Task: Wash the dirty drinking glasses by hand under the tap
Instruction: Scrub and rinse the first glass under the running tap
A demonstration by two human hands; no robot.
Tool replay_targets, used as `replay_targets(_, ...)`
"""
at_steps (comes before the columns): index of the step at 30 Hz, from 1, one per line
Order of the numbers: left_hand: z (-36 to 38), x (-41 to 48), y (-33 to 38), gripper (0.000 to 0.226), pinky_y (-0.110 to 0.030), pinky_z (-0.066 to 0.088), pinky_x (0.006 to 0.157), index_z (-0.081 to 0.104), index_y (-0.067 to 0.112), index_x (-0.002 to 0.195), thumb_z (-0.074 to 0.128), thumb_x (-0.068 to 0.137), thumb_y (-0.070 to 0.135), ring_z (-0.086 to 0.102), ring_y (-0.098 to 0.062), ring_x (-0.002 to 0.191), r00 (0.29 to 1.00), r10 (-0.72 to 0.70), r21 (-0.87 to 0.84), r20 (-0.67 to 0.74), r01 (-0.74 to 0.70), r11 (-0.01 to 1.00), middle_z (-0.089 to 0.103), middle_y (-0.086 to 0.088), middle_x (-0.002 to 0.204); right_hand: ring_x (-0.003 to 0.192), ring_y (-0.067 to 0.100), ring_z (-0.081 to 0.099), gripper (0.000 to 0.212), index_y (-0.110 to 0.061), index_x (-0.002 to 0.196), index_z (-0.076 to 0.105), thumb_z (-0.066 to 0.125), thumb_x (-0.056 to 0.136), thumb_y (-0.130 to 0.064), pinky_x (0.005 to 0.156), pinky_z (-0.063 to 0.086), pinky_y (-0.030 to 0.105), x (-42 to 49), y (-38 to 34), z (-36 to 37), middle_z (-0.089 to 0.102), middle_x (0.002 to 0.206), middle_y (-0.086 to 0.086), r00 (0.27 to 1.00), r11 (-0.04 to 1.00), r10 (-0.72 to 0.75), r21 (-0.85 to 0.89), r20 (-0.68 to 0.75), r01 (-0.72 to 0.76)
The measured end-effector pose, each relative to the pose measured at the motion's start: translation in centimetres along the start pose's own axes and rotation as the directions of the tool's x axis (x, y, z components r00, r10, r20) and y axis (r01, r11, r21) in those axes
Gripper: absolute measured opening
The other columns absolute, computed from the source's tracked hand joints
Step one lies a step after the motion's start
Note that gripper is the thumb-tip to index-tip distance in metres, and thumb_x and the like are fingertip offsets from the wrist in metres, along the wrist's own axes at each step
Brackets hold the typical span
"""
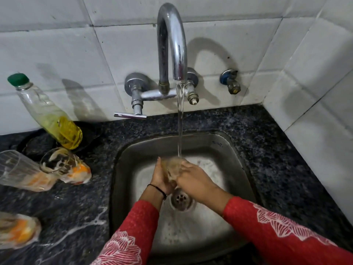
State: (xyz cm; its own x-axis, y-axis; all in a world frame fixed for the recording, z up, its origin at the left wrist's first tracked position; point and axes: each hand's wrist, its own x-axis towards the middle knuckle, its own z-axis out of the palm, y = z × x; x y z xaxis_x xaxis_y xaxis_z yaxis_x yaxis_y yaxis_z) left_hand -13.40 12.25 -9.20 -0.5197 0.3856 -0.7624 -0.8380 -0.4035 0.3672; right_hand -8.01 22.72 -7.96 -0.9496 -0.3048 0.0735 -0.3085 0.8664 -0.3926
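Water runs from the chrome tap (172, 41) into the steel sink (225, 150). Under the stream I hold a clear drinking glass (172, 167) between both hands, its mouth up toward the water. My left hand (161, 177) cups its left side from below. My right hand (193, 178) wraps over its right side. On the dark counter at the left stand three more glasses: one clear ribbed glass (21, 172), one with orange and white residue (66, 166), and another smeared one (17, 231) at the lower left edge.
A bottle of yellow liquid with a green cap (47, 113) stands on a black lid (36, 142) at the back left. The tap lever (129, 115) sticks out leftward. A small valve (231, 81) is on the tiled wall. White soapy streaks (76, 230) lie on the counter. The drain (180, 199) sits below my hands.
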Motion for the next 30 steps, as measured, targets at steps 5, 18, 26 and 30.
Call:
replay_targets(5,0.3,0.3,-1.1,0.067,-0.031,0.048,0.079,0.062,0.008,0.113,0.024,0.095,0.060,0.060,-0.022,0.087,0.994,0.101,-0.137,0.030,-0.096,0.986,0.066,-0.012,0.102,0.115,0.016,0.057,0.025,-0.022,0.109,0.068,0.052,0.090,-0.020,0.096,0.046,0.026,0.4,-0.1,-3.4,0.064,0.120,0.001,0.986,0.981,0.138,0.151,-0.096,-0.122)
replay_targets(18,4.3,-2.6,1.3,0.012,-0.021,0.056,0.069,0.067,0.008,0.091,0.057,0.092,0.014,0.070,-0.012,0.080,0.890,0.428,0.280,0.160,-0.457,0.844,0.074,-0.009,0.086,0.040,0.014,0.044,0.049,-0.018,0.057,0.039,0.035,0.102,-0.036,0.054,0.039,0.024,-0.6,-1.2,-1.1,0.048,0.039,-0.001,0.394,-0.656,0.706,0.753,0.588,0.052)
replay_targets(26,1.4,-4.7,1.9,0.029,-0.031,0.048,0.081,0.064,0.009,0.109,0.046,0.092,0.024,0.060,-0.018,0.099,0.909,0.261,0.066,0.326,-0.297,0.953,0.063,-0.010,0.122,0.047,0.009,0.034,0.038,-0.018,0.063,0.044,0.044,0.100,-0.024,0.050,0.030,0.021,1.2,0.4,-2.8,0.040,0.048,-0.005,0.532,-0.470,0.728,0.880,0.432,-0.072)
replay_targets(30,-2.4,-5.8,0.9,0.062,-0.046,0.041,0.105,0.045,0.004,0.139,0.048,0.084,0.032,0.043,-0.041,0.130,0.856,0.008,0.055,0.517,-0.043,0.998,0.041,-0.026,0.145,0.044,0.006,0.039,0.040,-0.014,0.058,0.049,0.049,0.098,-0.015,0.051,0.033,0.021,2.7,-0.5,-3.9,0.044,0.050,-0.003,0.755,0.038,0.633,0.968,0.170,-0.249)
